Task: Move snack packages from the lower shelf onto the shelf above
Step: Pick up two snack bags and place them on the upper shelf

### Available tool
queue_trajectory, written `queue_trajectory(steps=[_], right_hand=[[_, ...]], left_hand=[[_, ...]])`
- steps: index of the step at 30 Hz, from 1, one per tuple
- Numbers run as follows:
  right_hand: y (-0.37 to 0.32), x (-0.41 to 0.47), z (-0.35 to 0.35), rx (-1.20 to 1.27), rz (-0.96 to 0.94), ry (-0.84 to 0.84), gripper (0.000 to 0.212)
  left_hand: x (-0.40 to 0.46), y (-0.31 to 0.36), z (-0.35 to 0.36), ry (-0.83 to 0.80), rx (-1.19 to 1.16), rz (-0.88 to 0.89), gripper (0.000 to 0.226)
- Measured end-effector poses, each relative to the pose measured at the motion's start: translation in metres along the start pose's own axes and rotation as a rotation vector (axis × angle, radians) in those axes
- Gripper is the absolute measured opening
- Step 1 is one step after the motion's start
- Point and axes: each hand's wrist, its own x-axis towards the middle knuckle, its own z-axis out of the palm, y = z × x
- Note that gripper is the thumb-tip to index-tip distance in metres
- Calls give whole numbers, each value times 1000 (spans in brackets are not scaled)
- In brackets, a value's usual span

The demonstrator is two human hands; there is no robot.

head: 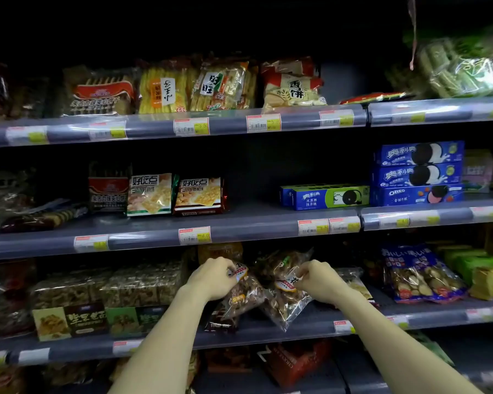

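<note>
- Clear crinkly plastic wraps both snack packages: the left hand (211, 280) has its grip pinched shut on the top edge of the left package (244, 297), and the right hand (319, 282) has its grip pinched shut on the labelled top of the right package (282, 302).
- Both packages sit on the lower shelf (268, 331), hanging below the grips and leaning toward each other, their sides touching between the two hands.
- The shelf above (254, 220) has a bare stretch directly over the grips, between the cracker bags (174, 194) up and to the left and the blue biscuit boxes (325, 197) up and to the right.
- Judged risk: each grip takes only a thin seam, so the slippery film could slide out once the full weight hangs from it.
- Judged risk: the front lip of the shelf above, with its price tags (194, 235), lies just over the knuckles; a straight lift could knock the hands or catch a package bottom on it.
- Judged risk: the touching packages may drag on each other, or on the dark pack (221, 322) below the left grip, and pull something off the edge.
- The shelf interior behind the grips is dim, so I cannot tell whether more packages are wedged there.
</note>
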Motion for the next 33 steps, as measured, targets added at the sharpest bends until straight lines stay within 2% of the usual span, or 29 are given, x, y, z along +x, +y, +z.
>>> queue_trajectory(steps=[4, 7, 15, 19, 23, 27, 31, 33], right_hand=[[13, 8, 2, -59, -15, -4, 34], [25, 25, 7, -85, -31, 14, 37], [34, 93, 20, -213, -109, 96, 53], [33, 129, 35, -241, -60, 27, 61], [33, 159, 49, -213, -2, -36, 68], [38, 177, 57, -279, 112, -125, 82], [41, 180, 51, -209, 197, -216, 96], [41, 179, 42, -162, 235, -274, 113]], left_hand=[[4, -3, 14, -28, 89, -51, 40], [10, -5, 29, 9, 190, -64, 43], [52, -19, 65, 4, 255, -183, 77], [79, -30, 85, -41, 162, -241, 82], [102, -41, 104, -117, -8, -329, 77], [114, -45, 113, -114, -170, -356, 78], [120, -41, 117, -99, -355, -434, 97], [122, -41, 118, -89, -424, -490, 112]])
